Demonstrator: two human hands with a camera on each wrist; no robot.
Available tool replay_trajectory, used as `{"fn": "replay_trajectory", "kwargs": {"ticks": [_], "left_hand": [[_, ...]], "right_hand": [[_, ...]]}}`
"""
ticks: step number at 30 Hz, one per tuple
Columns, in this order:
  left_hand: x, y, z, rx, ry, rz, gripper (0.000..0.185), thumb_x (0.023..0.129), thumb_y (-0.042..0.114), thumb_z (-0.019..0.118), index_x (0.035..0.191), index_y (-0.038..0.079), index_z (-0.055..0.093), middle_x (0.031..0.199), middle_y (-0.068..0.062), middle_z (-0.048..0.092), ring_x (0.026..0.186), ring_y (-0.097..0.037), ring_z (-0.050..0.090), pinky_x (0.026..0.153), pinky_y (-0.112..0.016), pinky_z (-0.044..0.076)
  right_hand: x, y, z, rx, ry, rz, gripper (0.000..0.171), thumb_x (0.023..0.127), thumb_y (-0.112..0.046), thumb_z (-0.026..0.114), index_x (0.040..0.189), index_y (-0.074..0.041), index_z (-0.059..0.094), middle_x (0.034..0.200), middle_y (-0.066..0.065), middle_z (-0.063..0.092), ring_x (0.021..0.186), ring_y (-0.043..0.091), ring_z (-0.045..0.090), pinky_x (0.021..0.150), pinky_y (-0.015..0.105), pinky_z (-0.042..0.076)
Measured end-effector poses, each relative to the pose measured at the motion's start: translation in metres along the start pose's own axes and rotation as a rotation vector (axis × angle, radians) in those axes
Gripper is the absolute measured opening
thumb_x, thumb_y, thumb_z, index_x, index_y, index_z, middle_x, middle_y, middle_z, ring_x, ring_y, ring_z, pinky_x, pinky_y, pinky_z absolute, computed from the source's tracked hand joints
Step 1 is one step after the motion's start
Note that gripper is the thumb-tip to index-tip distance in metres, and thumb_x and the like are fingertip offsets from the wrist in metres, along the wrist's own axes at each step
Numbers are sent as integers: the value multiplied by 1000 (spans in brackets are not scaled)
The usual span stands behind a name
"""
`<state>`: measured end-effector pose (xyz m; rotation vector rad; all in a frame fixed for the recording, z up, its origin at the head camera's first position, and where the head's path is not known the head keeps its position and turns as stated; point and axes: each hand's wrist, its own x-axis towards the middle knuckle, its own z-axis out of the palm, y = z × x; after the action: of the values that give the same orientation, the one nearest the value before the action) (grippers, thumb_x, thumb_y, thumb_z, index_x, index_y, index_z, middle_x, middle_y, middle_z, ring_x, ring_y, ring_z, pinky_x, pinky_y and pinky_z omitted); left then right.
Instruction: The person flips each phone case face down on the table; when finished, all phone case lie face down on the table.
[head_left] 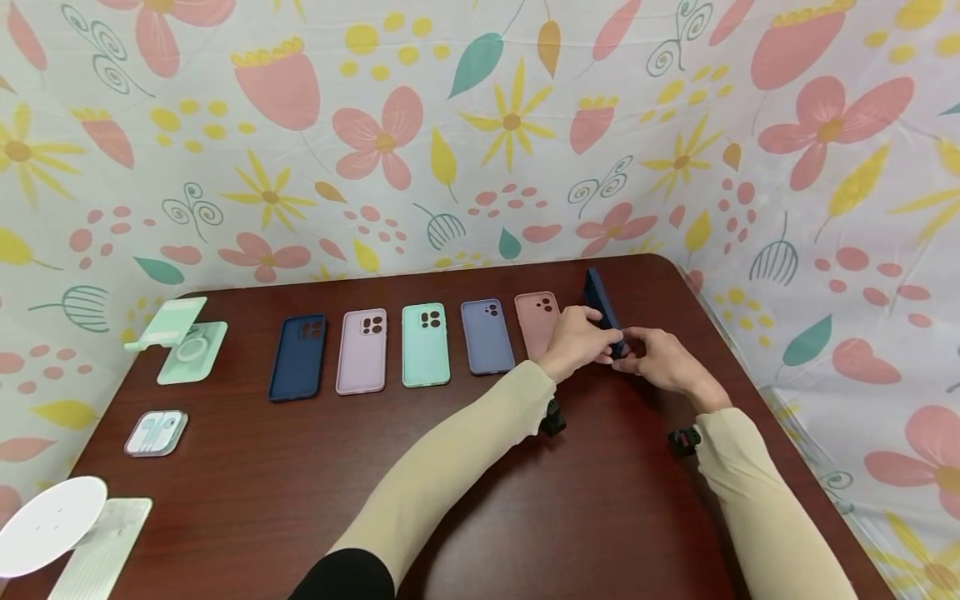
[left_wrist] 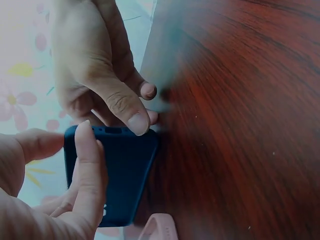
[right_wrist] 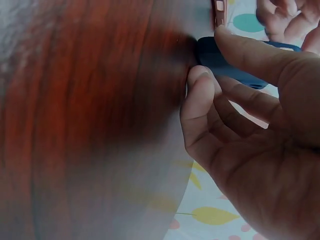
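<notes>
There were 6 phone cases (head_left: 425,344), 2 stands (head_left: 183,341), 1 earbud box (head_left: 156,432), 2 hands (head_left: 576,340) & 1 table (head_left: 300,492).

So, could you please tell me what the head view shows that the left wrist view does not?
Only the head view shows the five silicone phone cases lying in a row, from navy to pink, and the mint stand. Only the left wrist view shows the right thumb on the case's end. Both show the dark blue phone case held by both hands.
</notes>
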<state>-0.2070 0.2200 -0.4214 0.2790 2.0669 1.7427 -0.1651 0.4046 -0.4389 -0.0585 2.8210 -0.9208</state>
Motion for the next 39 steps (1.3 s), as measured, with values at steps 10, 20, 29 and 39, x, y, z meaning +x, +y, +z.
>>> {"fn": "replay_trajectory", "kwargs": {"ticks": [10,20,29,39], "left_hand": [[-5,5,0,172,60,66,57,101,3,75,156,7,59,96,-13,82,59,-17,77,73,-41,69],[-6,4,1,138,65,53,53,103,2,73,154,5,61,97,-14,81,58,-12,72,77,-45,69],[-7,2,3,142,82,22,52,103,2,74,153,5,62,98,-16,82,59,-14,73,76,-45,69],[-5,-3,3,193,57,6,47,105,5,71,152,3,63,84,-18,80,60,-21,76,73,-39,69]], "right_hand": [[3,1,0,25,-53,16,54,104,-17,74,146,13,58,118,23,72,95,23,69,77,30,56],[4,2,-2,34,-53,25,54,103,-16,74,145,15,58,117,24,73,95,24,70,75,28,57],[1,6,-5,24,-33,70,55,104,-19,74,146,13,59,113,21,72,90,21,67,72,26,54],[-5,15,-8,-11,1,97,54,105,-22,73,146,11,60,116,22,72,87,20,67,76,27,53]]}}
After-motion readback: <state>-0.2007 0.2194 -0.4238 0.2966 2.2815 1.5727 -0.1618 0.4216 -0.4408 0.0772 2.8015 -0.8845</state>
